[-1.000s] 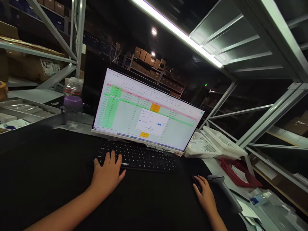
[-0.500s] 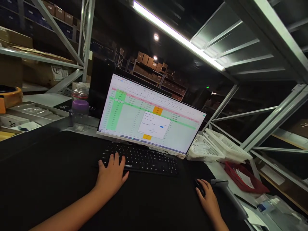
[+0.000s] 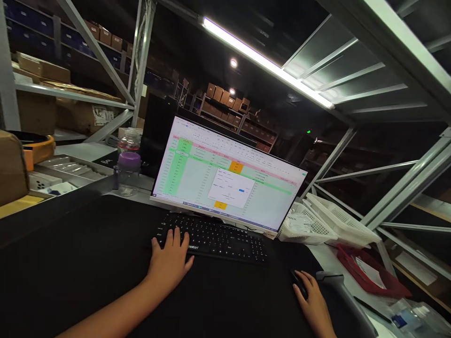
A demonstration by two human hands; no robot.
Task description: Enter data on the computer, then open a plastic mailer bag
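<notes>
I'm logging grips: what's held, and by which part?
The right hand holds the mouse, thumb along its left side; the left hand, fingers over the keyboard, holds nothing.

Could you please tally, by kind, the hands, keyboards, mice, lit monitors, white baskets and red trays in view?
Left hand and right hand: 2
Keyboard: 1
Mouse: 1
Lit monitor: 1
White baskets: 2
Red tray: 1
Total: 8

purple-lidded bottle (image 3: 128, 174) — upright | white baskets (image 3: 310, 236) | red tray (image 3: 392, 285) | tube light (image 3: 268, 62) — lit

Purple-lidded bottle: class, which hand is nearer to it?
Left. The left hand lies at the keyboard, in front and right of the purple-lidded bottle; the right hand, on the mouse, is farther right.
</notes>
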